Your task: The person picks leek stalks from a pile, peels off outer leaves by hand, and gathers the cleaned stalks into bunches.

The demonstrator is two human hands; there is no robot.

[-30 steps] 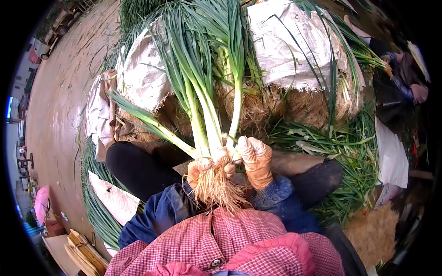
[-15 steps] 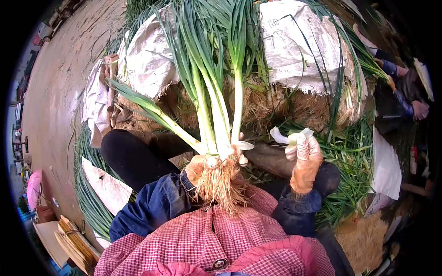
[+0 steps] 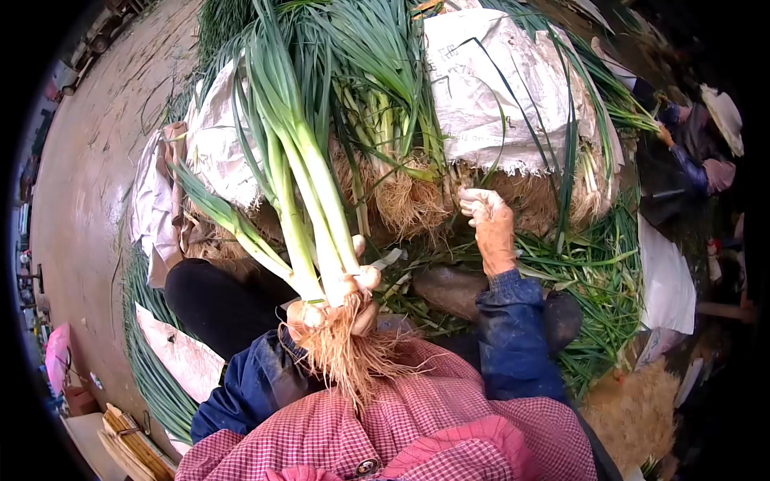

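Observation:
My left hand [image 3: 308, 317] is closed around the root end of several green garlic stalks [image 3: 309, 200]. Their white stems lean up and away from me, and a tangle of brown roots [image 3: 353, 349] hangs over my lap. My right hand [image 3: 491, 224] reaches forward with its fingers curled together, beside the stacked stalks' roots [image 3: 409, 200]. Whether anything sits between those fingertips, I cannot make out. A white woven sack [image 3: 501, 92] covers part of the stack just beyond them.
Cut green leaves [image 3: 605, 297] are heaped at my right, and long leaves [image 3: 152, 345] lie at my left. Another person's sleeve [image 3: 691, 170] shows at the far right. Bundled wooden sticks [image 3: 132, 445] are at lower left, near a pink umbrella [image 3: 58, 357].
My right hand has moved forward and left to the stack, and the pale peeled piece has left its fingers. The held bunch has shifted left; one stalk at its right is no longer in it.

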